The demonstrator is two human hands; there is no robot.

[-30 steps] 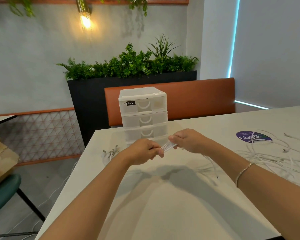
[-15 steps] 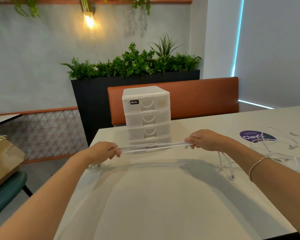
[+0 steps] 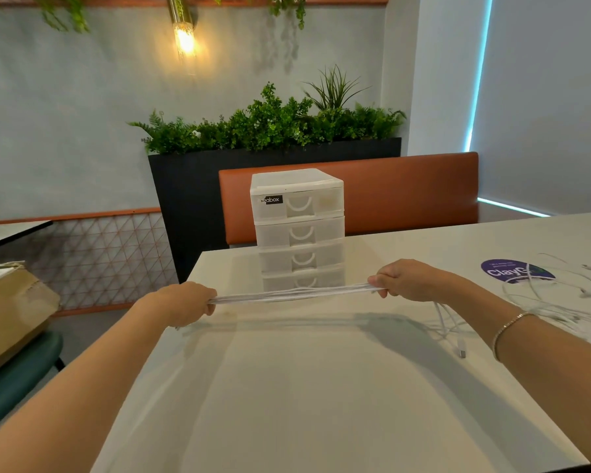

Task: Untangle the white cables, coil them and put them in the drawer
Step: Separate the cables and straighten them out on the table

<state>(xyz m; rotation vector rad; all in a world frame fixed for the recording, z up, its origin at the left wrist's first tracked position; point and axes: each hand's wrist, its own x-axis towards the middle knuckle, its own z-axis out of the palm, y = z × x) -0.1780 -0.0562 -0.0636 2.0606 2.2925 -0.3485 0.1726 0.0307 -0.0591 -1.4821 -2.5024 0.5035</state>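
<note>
Because each end of the folded white cable bundle (image 3: 294,293) is pinched in curled fingers, left hand (image 3: 181,303) at one end and right hand (image 3: 406,279) at the other, the strands hang taut and level just above the table (image 3: 321,387), probably to even the loops before they are stored. The bundle looks thin, flat and several strands thick. A loose tail (image 3: 451,329) drops from the right fist; beyond it lies the tangled pile (image 3: 567,302), and behind stands the closed drawer unit (image 3: 299,230).

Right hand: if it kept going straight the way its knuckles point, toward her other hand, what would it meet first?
Probably the left hand, along the taut cable bundle that the right hand holds; nothing else shows between.
</note>
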